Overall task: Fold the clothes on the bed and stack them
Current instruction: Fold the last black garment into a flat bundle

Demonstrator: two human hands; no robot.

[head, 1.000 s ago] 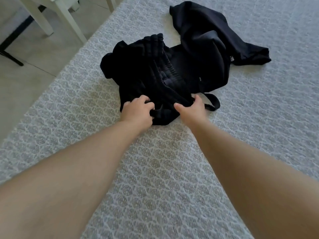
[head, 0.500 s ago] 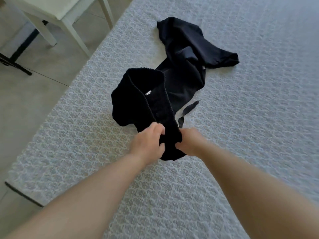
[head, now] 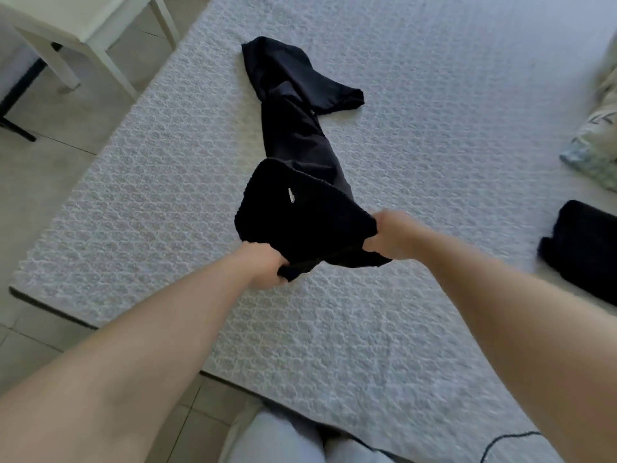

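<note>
- Gripping a black garment (head: 300, 215) at its near edge, both hands are curled into the cloth: the left hand (head: 263, 267) pinches the lower left corner, the right hand (head: 392, 237) clutches the right side.
- Between the hands the near edge is pulled fairly straight, and this end looks raised off the bed (head: 434, 162), though how far cannot be told.
- Its near part is thick and textured, perhaps knitted or ribbed, with a small white label (head: 291, 195) showing on the dark surface.
- Beyond that part, smoother black cloth (head: 293, 128) trails away across the bed in a long crumpled strip, ending in a rumpled bunch with one flap sticking out to the right; whether it is the same piece or a second one cannot be told.
- A folded dark garment (head: 584, 242) lies on the bed near the right edge, well apart from the hands.
- Patterned pale fabric (head: 597, 138) lies farther back on the right.
- A white table (head: 83, 25) stands on the tiled floor left of the bed.
</note>
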